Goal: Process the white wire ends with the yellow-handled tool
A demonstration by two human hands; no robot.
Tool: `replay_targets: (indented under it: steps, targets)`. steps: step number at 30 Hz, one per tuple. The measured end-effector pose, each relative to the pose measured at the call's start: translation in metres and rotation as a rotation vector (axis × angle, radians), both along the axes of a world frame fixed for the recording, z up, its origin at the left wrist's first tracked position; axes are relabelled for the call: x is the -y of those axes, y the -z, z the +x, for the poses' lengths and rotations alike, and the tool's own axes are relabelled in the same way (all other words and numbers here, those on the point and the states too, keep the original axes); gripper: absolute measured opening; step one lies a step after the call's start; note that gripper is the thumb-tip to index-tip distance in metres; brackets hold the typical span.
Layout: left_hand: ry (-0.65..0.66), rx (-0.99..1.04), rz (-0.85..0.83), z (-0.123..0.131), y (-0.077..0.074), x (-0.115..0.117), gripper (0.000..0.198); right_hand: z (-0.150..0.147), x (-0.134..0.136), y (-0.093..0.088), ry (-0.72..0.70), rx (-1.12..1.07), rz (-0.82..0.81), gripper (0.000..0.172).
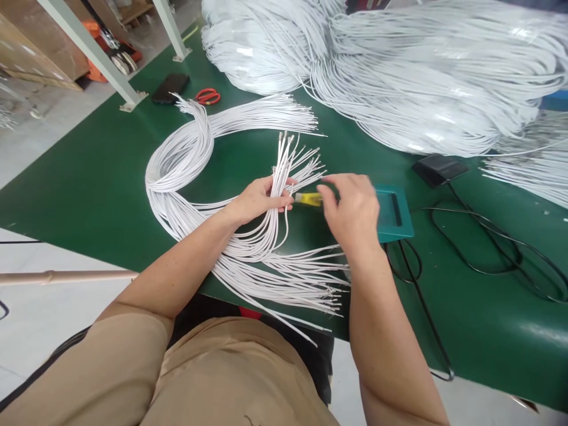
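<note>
Several white cables [278,177] stand up in my left hand [261,198], whose fingers are wrapped round them just below their ends. They belong to a long looped bundle [180,160] lying on the green table. My right hand [352,207] is a little to the right, its thumb and forefinger curved toward each other and slightly blurred. A small yellow object [309,199] lies between the two hands, its right end near my right fingertips. Whether my right fingers hold anything is hard to make out. More loose cable ends [319,284] fan out below my hands.
Large piles of white cable [421,77] fill the back of the green table [89,160]. A teal device [402,213] sits beside my right hand, with a black box [439,170] and black cords further right. Red scissors [207,96] and a black case [170,89] lie at the back left.
</note>
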State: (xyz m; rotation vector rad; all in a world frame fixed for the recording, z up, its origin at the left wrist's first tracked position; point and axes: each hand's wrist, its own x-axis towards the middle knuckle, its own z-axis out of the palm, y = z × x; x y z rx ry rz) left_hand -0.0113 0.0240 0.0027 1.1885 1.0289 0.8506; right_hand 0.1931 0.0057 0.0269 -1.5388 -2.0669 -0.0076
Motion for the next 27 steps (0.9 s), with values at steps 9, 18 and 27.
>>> replay_targets:
  steps: [9, 18, 27]
  targets:
    - [0.001, 0.126, -0.051, -0.002, 0.004, -0.002, 0.041, -0.047, 0.028, -0.004, -0.534, 0.249, -0.216, 0.027]
    - [0.011, 0.021, -0.005, -0.007, 0.003, -0.005, 0.039, -0.046, 0.034, -0.014, -0.402, 0.297, -0.679, 0.032]
    - [-0.04, -0.004, 0.02, -0.001, 0.004, -0.001, 0.052, -0.006, 0.003, -0.02, -0.054, -0.75, -0.463, 0.029]
